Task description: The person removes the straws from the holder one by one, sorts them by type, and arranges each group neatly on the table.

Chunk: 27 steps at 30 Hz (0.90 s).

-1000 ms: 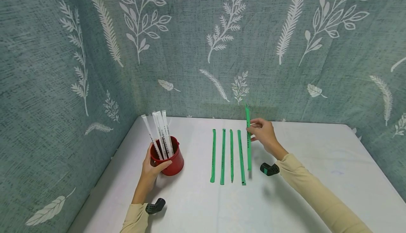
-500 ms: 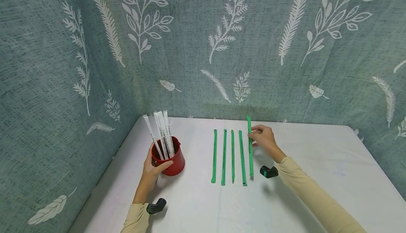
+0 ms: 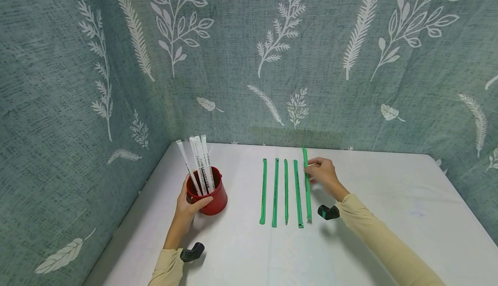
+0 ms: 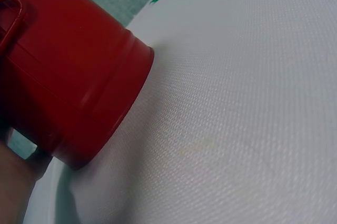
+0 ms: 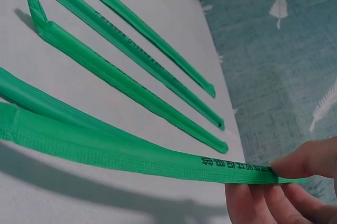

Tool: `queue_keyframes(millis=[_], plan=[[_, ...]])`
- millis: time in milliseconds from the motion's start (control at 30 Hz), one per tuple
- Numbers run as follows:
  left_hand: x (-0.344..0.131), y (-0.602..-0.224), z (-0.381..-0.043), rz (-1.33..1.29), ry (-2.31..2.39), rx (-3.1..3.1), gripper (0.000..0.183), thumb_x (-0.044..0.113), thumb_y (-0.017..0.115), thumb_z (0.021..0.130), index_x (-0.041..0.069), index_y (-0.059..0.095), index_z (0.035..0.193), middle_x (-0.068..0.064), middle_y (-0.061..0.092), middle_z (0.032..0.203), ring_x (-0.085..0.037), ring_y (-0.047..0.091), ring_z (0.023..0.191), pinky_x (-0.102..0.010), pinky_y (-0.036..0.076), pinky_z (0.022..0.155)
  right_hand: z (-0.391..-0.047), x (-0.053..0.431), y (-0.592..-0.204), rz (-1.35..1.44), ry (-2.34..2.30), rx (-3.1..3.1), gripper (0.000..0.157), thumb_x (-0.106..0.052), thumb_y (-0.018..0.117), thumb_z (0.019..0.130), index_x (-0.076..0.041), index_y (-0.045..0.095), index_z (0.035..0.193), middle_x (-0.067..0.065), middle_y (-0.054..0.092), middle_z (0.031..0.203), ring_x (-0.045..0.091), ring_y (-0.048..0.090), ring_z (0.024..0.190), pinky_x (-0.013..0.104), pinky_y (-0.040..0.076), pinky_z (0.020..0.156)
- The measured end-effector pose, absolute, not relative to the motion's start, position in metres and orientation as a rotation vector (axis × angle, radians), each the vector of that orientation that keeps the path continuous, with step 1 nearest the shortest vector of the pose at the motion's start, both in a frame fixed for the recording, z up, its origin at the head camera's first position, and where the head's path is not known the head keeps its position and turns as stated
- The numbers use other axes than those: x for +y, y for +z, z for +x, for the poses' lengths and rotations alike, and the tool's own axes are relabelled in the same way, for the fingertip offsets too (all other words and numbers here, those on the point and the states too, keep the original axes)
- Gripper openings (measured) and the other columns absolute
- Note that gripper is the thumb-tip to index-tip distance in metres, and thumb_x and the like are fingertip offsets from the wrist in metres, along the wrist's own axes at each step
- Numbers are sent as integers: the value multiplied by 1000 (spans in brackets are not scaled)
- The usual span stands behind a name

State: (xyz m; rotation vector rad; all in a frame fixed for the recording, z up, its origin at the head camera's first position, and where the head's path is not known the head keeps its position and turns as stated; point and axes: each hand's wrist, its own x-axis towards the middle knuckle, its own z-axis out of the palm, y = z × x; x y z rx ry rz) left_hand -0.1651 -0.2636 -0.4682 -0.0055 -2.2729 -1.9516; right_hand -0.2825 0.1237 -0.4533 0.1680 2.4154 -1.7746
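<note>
My left hand (image 3: 186,211) grips a small red metal bucket (image 3: 217,201) at the table's left, thumb along its near side. The bucket's red side (image 4: 79,66) fills the corner of the left wrist view. Several white paper-wrapped straws (image 3: 200,165) stand in it, leaning left and backward. At the right end of a row of green wrapped straws (image 3: 275,195), my right hand (image 3: 326,177) pinches another green wrapped straw (image 3: 308,195) near its far end. In the right wrist view that held straw (image 5: 121,153) has printed characters and casts a shadow; whether its near end touches the table is unclear.
A white cloth covers the table (image 3: 241,251). Behind and to the left hangs a grey-green leaf-patterned curtain (image 3: 233,61), close to the table's back edge. Black wrist devices sit by both sleeves, the left device (image 3: 192,252) and the right device (image 3: 328,212).
My right hand has lowered the green wrapped straw toward the table and nearer me, lining it up beside the row. The left hand still holds the bucket; the view has shifted slightly.
</note>
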Motion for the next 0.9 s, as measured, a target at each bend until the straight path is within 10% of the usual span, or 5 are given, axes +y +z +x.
queue_keyframes(millis=[900], plan=[[-264,-469,-165,14,-1972,-2255,92,10,73,79,23,17,151,-4,36,144,-22,36,127,-30,46,92,-282,117,-479,236,-1632,2520,30,-7,63,82,8,60,108,15,64,78,17,61,59,32,54,53]])
